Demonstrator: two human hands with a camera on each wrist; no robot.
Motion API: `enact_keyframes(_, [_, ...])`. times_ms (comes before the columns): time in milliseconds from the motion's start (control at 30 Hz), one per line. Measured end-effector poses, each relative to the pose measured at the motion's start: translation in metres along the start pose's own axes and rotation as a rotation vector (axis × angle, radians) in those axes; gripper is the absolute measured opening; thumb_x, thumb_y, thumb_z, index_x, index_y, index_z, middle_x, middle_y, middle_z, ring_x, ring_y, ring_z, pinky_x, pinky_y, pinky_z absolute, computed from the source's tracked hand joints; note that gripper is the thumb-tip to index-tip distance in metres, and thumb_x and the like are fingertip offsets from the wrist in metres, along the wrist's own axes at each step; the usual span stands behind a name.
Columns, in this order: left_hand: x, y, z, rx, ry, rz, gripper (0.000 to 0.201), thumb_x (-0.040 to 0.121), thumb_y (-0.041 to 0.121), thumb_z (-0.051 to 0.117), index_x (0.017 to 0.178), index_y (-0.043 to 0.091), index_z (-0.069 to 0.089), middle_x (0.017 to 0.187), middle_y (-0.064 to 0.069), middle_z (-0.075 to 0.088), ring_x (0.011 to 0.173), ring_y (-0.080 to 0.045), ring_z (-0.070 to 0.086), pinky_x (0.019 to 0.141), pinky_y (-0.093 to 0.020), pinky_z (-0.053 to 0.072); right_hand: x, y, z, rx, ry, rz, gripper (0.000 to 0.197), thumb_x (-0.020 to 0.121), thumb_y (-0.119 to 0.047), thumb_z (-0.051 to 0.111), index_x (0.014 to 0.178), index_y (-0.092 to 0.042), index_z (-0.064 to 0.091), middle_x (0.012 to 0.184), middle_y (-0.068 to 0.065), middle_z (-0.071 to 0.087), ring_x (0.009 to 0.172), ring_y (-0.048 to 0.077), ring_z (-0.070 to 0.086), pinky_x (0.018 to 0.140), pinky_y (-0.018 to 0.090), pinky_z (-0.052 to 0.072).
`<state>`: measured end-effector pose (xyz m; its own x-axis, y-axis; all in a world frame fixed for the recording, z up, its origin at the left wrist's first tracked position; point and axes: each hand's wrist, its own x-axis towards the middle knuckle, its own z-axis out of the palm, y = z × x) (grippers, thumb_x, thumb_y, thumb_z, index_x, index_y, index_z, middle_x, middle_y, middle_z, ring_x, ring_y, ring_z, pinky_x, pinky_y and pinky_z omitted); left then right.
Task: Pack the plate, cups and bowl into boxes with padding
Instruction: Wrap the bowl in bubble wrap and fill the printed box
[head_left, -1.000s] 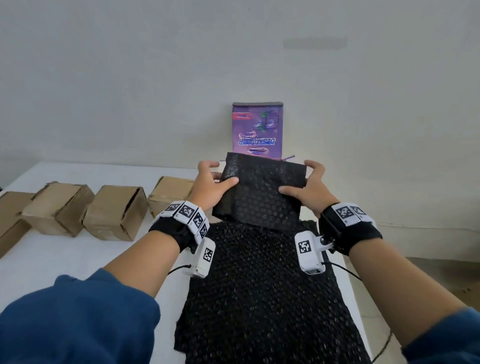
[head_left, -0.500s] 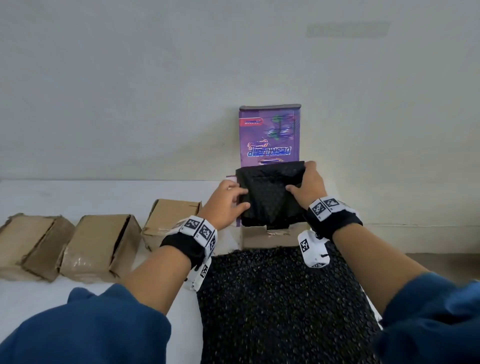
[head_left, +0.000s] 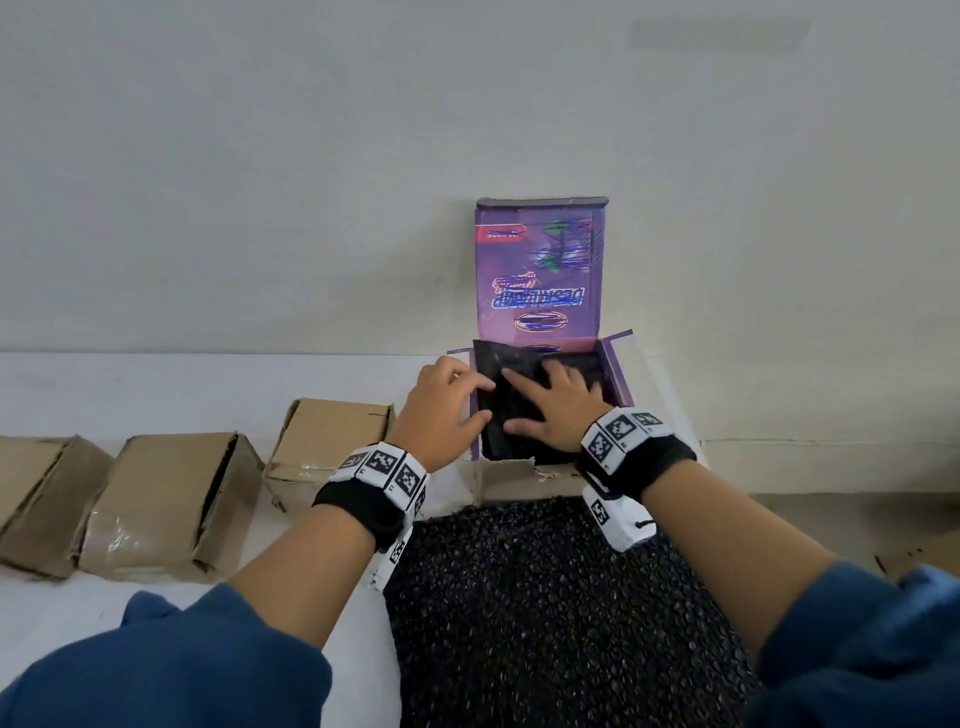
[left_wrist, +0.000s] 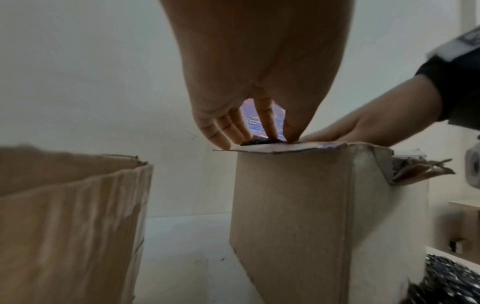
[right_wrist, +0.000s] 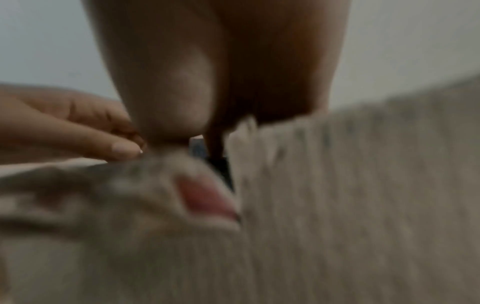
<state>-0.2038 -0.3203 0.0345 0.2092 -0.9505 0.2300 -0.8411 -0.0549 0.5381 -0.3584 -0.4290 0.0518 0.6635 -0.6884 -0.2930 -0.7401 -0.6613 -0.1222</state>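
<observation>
- Pressing down now: our right hand (head_left: 558, 402) lies flat, fingers spread, on the folded black bubble-wrap bundle (head_left: 506, 410) inside the open purple printed cardboard box (head_left: 615, 384).
- Our left hand (head_left: 441, 410) sits at the box's left rim, fingertips (left_wrist: 267, 127) touching the bundle's edge, thumb out over the wrap; fingers loose, clamping nothing.
- Half a second ago both hands gripped that bundle above the opening; a second ago it was higher still, clear of the box. Now it is down inside.
- The purple lid (head_left: 540, 270) stands upright against the wall.
- The black bubble-wrap sheet (head_left: 561, 613) lies just before the box on the white table (head_left: 156, 389).
- Three brown cardboard boxes (head_left: 171, 499) line up to our left.
- The right wrist view is too blurred to add more.
</observation>
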Motion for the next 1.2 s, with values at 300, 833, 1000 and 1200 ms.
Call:
enact_keyframes(300, [-0.004,-0.009,0.014,-0.137,-0.037,-0.096,0.037,0.090,0.024,0.060,0.126,0.018,0.057,0.125,-0.005,0.045,0.122,-0.020,0.043,0.107,-0.030,0.032,0.013,0.000,0.012,-0.029,-0.138,0.014,0.072,0.084,-0.065,0.047,0.144,-0.050,0.012,0.155,0.009,0.010,0.143,0.037,0.003,0.109,0.068,0.012])
enact_keyframes(833, [-0.015,-0.004,0.011,-0.229,-0.018,-0.134,0.042,0.090,0.018,0.061,0.131,0.015,0.053,0.127,-0.007,0.049,0.121,-0.018,0.045,0.098,-0.043,0.046,0.008,0.003,0.002,0.097,-0.080,-0.054,0.050,0.088,-0.055,0.049,0.134,-0.035,0.048,0.138,0.013,0.042,0.128,0.036,0.037,0.108,0.049,0.033])
enact_keyframes(1000, [-0.073,0.009,0.000,-0.174,0.108,-0.198,0.045,0.087,0.019,0.064,0.129,0.013,0.050,0.125,-0.003,0.052,0.116,-0.014,0.049,0.099,-0.033,0.044,-0.059,0.017,0.012,0.247,0.376,-0.170,0.026,0.087,-0.029,0.059,0.109,-0.018,0.065,0.110,0.010,0.054,0.108,0.028,0.047,0.094,0.042,0.042])
enact_keyframes(1200, [-0.166,0.024,0.011,-0.083,-0.070,-0.579,0.030,0.087,0.024,0.065,0.113,0.014,0.057,0.106,-0.003,0.062,0.097,-0.018,0.059,0.082,-0.024,0.044,-0.136,0.035,0.056,0.227,0.083,-0.094,0.022,0.086,-0.026,0.058,0.102,-0.015,0.067,0.102,0.009,0.068,0.099,0.026,0.060,0.088,0.033,0.047])
